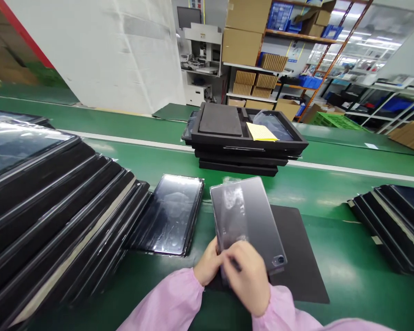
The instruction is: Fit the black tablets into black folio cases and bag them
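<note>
A grey tablet (250, 220) lies back-up in a clear plastic sleeve, its camera corner at the lower right, resting over a black mat (305, 257). Both my hands grip its near edge. My left hand (209, 265) pinches the near left corner. My right hand (248, 278) is curled over the near edge, fingers closed on the sleeve. To the left, a second tablet (169, 214) lies screen-up and glossy on the green belt (348, 266). Pink sleeves cover both my wrists.
A fanned row of black tablets in trays (55, 220) fills the left. Stacked black foam trays (241, 142) with a yellow note (260, 132) sit across the belt. More black tablets (393, 220) lie at the right. Shelves with cardboard boxes (248, 37) stand behind.
</note>
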### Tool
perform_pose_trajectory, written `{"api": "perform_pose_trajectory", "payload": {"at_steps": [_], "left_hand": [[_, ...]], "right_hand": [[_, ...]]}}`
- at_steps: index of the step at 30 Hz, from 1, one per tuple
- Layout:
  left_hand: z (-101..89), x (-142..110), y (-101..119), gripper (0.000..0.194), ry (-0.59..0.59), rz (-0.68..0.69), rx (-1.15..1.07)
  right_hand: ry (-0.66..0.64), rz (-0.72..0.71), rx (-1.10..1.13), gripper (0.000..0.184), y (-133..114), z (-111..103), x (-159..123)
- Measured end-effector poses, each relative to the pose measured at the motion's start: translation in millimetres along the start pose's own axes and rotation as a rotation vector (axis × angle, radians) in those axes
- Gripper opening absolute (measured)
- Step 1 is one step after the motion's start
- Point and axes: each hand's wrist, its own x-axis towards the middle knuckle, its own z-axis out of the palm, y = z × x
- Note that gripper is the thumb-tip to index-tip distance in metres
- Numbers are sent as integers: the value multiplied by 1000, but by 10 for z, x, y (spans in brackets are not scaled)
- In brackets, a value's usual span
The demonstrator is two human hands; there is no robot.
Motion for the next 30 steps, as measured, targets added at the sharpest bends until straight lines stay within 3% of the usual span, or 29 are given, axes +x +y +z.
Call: {"api": "perform_pose_trajectory", "payload": {"at_steps": [4, 9, 12, 16, 19, 22, 24, 26, 30], "left_hand": [[-86, 13, 6, 48, 19, 7, 116], [-105, -2, -16, 50, 27, 53, 156], [-68, -34, 5, 50, 45, 18, 109], [-26, -62, 40, 51, 72, -81, 37], [8, -80, 53, 46, 121, -84, -12], [36, -95, 69, 52, 147, -88, -33], [46, -102, 83, 55, 162, -91, -17], [52, -111, 95, 55, 174, -95, 11], [87, -135, 95, 55, 198, -83, 104]], "right_hand": [[-153, -336, 201, 33, -200, 329, -226], [-227, -257, 312, 17, -156, 451, -408], [-153, -204, 410, 17, -178, 367, -345], [48, 110, 557, 18, -157, 5, -143], [205, 421, 488, 16, 33, -390, -92], [415, 639, 366, 4, 310, -675, -205], [495, 775, 287, 28, 446, -740, -333], [420, 926, 329, 44, 499, -722, -456], [172, 1106, 633, 35, 435, -622, -598]]}}
